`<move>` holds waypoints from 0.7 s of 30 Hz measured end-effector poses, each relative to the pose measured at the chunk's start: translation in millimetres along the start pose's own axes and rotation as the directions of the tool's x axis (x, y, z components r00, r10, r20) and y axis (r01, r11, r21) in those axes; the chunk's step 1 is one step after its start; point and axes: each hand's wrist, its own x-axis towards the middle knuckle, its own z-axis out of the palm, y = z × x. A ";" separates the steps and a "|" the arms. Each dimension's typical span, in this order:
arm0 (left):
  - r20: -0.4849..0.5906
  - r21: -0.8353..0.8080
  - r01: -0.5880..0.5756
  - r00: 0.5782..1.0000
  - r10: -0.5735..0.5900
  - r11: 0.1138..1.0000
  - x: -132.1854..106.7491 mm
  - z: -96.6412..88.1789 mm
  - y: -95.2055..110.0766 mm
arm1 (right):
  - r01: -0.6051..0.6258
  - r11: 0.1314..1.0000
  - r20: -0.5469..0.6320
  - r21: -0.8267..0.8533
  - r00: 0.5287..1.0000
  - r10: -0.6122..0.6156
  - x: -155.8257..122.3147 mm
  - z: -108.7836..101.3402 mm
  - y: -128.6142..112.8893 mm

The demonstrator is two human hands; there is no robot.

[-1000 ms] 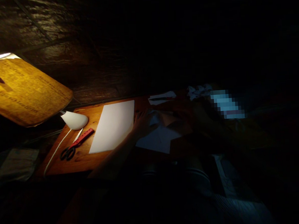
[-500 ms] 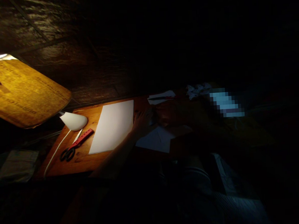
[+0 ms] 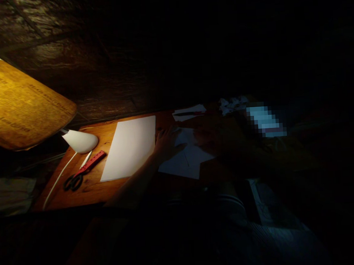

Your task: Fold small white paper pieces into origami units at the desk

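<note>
A folded sheet of white paper [image 3: 179, 166] lies on the wooden table in dim light, with crease lines and slanted edges showing. My left hand [image 3: 167, 143] rests at its left side, fingers stretched out and the thumb reaching onto the paper. On the sheet's right side is my right hand [image 3: 205, 138], so dark that its fingers cannot be told apart clearly. Left of my left hand lies a flat white sheet of paper [image 3: 130, 147], brightly lit.
A lamp with a brown printed shade [image 3: 25, 105] and white base [image 3: 81, 141] stands left. Near it lie black-handled scissors [image 3: 73, 182] and a red strip [image 3: 92, 161]. Behind are paper pieces [image 3: 189, 112] and crumpled paper [image 3: 233, 105]; a pixelated bright patch [image 3: 266, 121] glows right.
My hands have moved apart, uncovering more of the folded paper between them. The left thumb now stretches over the sheet. The whole view has shifted slightly.
</note>
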 end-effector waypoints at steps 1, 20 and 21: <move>-0.002 -0.002 -0.002 1.000 0.002 1.000 0.0 -0.4 0.3 | -0.026 1.000 0.001 -0.006 1.000 0.026 -9.3 -2.9 -0.2; -0.014 -0.008 -0.004 1.000 0.004 1.000 -1.6 -2.8 -0.8 | -0.137 0.981 0.052 -0.140 0.988 0.145 -74.7 -43.7 -9.0; -0.012 -0.006 -0.001 1.000 0.001 1.000 -1.8 -3.3 -0.3 | -0.135 0.980 0.049 -0.143 0.988 0.144 -73.7 -43.8 -8.7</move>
